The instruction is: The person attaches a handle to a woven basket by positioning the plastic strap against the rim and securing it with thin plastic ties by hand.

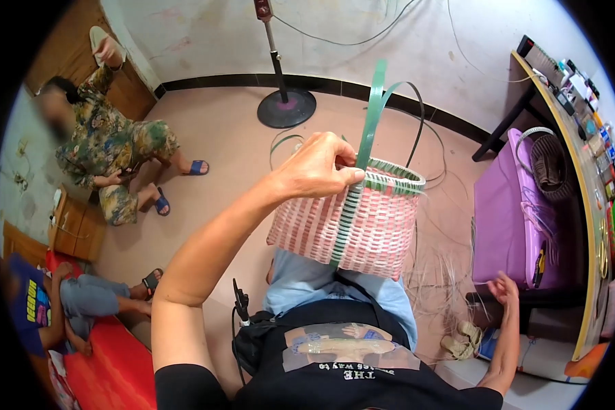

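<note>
- One pink-and-white woven basket (383, 229) is in the middle of the scene, above the lap; whether it rests on the thighs cannot be told.
- Its strips look like plastic, so it is probably light, springy and a little slick, with walls that hold their shape but could dent under a hard squeeze.
- The bound rim (400, 179) seems the firmest place to grip, best where the green strap (372, 116) meets it; the strap's tall upper length looks bendy and would likely give poor control.
- The left hand (318, 167) pinches basket and strap there, thumb on the near side.
- The right hand (504, 290) is out to the right, fingers partly curled; whether they hold a thin strand cannot be told.
- Loose clear strands (444, 280) lie on the floor, right of the basket.
- Farther right is a purple box (497, 212); at far left, a person (119, 147) sits.
</note>
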The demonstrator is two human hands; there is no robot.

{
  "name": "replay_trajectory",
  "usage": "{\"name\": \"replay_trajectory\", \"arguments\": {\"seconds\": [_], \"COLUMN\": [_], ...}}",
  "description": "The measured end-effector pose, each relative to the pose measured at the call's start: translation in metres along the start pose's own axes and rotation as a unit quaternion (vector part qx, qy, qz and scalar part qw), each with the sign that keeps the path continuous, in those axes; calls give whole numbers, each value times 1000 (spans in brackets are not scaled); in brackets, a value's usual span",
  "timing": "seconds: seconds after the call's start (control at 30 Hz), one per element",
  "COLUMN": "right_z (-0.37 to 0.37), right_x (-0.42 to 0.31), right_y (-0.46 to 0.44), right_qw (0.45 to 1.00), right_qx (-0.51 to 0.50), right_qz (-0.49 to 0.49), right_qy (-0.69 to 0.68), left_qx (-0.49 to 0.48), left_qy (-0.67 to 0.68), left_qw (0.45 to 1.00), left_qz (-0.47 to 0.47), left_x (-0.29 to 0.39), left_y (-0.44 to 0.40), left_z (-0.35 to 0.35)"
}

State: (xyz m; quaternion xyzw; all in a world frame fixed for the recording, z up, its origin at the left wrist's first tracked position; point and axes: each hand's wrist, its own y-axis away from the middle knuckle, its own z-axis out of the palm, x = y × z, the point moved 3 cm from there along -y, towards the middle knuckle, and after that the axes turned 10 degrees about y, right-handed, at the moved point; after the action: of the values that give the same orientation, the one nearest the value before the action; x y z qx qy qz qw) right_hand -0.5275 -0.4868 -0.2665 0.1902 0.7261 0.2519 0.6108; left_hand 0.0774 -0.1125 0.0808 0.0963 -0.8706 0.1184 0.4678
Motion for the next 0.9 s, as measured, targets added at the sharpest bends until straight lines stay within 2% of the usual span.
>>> {"name": "replay_trajectory", "arguments": {"seconds": [0.03,0.07,0.1,0.13,0.17,0.2,0.23,0.27,0.3,0.33,0.4,0.5,0.6,0.7,0.8,0.9], "right_z": [54,106,159,184,206,260,295,326,350,369,402,425,426,424,423,424], "right_x": [-30,-64,-98,-111,-122,-166,-182,-196,-205,-209,-204,-195,-197,-199,-202,-209], "right_y": [52,104,156,156,159,241,283,321,353,376,387,376,373,374,386,379], "right_qw": [969,898,782,677,515,586,695,709,655,595,547,563,553,599,524,550], "right_qx": [-123,-142,-145,-122,-11,-54,-116,-178,-191,-203,-227,-286,-293,-300,-221,-250], "right_qz": [52,4,-50,-270,-469,-533,-573,-608,-671,-728,-762,-736,-737,-700,-782,-731], "right_qy": [207,416,604,674,718,608,418,309,292,273,261,245,254,248,255,317], "left_qx": [-8,-15,-13,-10,-7,-4,-1,2,-5,5,26,28,27,34,31,28], "left_qy": [7,13,8,3,-3,-1,1,4,-2,12,38,63,107,209,220,169], "left_qw": [1000,1000,1000,1000,1000,1000,1000,1000,1000,1000,998,995,991,976,975,984], "left_qz": [-8,-16,-3,10,23,24,26,28,1,16,48,71,72,51,31,50], "left_x": [0,0,1,2,3,3,2,2,2,2,-1,-7,-14,-15,-14,-15], "left_y": [0,0,1,1,2,3,5,6,7,8,11,14,13,12,12,13], "left_z": [1,1,1,1,1,2,3,3,3,4,7,9,11,17,16,14]}}
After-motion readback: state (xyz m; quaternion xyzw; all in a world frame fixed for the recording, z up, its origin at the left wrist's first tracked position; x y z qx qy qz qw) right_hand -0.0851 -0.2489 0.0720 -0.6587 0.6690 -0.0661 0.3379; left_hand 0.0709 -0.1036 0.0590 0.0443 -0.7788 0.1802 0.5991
